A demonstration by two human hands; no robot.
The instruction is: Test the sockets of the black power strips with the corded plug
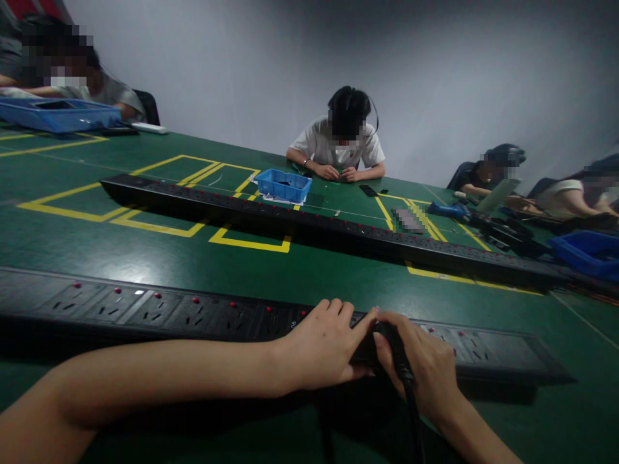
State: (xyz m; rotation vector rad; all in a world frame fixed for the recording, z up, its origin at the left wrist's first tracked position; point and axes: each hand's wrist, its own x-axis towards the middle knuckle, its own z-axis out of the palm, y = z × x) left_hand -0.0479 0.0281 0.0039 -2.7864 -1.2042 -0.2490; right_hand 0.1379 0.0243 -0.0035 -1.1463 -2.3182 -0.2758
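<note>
A long black power strip [193, 320] with rows of sockets and small red lights lies across the table in front of me. My left hand [324, 348] is closed around it right of the middle, fingers over the far edge and thumb at the near side. Beside it, my right hand [430, 364] grips a black plug [395, 348], which is held at the strip's top face. Its cord [414, 419] hangs down toward me. The plug's front end is hidden between my hands, so I cannot tell whether its pins are in a socket.
A second long black power strip [271, 219] lies farther back on the green table [145, 258] with yellow tape outlines. Behind it stands a small blue bin [285, 188]. Larger blue bins sit at far left [62, 116] and right [587, 254]. Several people work around the table.
</note>
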